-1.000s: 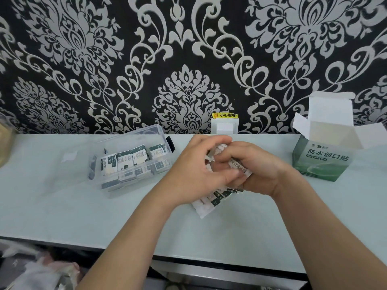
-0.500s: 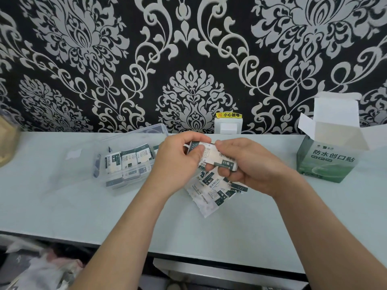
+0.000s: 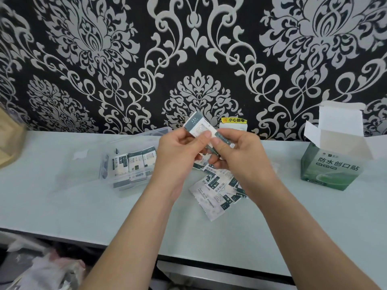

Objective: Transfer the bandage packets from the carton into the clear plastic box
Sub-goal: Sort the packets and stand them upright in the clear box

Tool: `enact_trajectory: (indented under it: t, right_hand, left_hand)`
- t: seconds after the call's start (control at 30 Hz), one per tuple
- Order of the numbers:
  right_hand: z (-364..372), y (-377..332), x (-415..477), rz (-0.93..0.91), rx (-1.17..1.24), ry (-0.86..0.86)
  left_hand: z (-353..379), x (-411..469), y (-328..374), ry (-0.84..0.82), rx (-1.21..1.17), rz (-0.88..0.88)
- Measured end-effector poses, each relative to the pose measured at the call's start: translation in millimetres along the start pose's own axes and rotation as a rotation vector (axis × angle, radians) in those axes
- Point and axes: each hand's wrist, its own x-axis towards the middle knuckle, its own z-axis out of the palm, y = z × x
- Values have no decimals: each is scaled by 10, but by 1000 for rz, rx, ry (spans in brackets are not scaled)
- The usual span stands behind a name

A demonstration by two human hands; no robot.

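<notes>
Above the table (image 3: 62,206), a bandage packet (image 3: 198,127) is pinched by the left hand (image 3: 180,155), while further packets (image 3: 219,144) are gripped in the closed right hand (image 3: 236,155). Loose packets (image 3: 215,191) are spread beneath both hands, between the clear plastic box (image 3: 129,164) and the carton (image 3: 333,166).

Domestic interior, probably a room in a home. The back wall carries black wallpaper (image 3: 100,65) with a large silver damask pattern, a furnishing choice typical of a living space. A pale, smooth desk (image 3: 62,206) stands flush against it. A white wall socket (image 3: 232,127) sits at desk level beneath a yellow warning label (image 3: 234,120) printed in Chinese. Crumpled plastic bags (image 3: 41,271) lie below the desk's front edge, at lower left.
</notes>
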Motion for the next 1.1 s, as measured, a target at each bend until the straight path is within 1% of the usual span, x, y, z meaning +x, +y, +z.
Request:
enact_trajectory:
  t: [0.07,0.17,0.23,0.27,0.33,0.43,0.57,0.67,0.8,1.0,1.1]
  right_hand:
    - [126,17,-3,-13,-9,-22]
    - [232,29,33,27,16,-12]
    - [224,76,73,48,-67,29]
    - [226,104,95,61,-110,47]
    - [218,161,122,96,-175,66]
    - [262,214,167,142,-234,45]
    - [361,282,201,158,-301,-39]
    - [425,317,216,153,-341,-72]
    - [469,333,218,126,-363,-96]
    - [442,333,228,117,-375,-100]
    - [396,341,243,114,-440,-85]
  left_hand:
    - [-50,0,53,54,59,28]
    - [-301,97,265,175,176,85]
    - [-524,223,401,243,340,82]
    - [-634,288,440,245,452,51]
    - [-772,414,397,197,660,-60]
    - [-852,611,210,108,826,-178]
    - [-782,787,27,79,868,-222]
    - [-751,850,-100,71,947,-268]
    - [-746,897,-242,93,1010,-274]
    - [-704,915,-251,54,1092,-281]
    - [-684,882,-220,55,1141,-258]
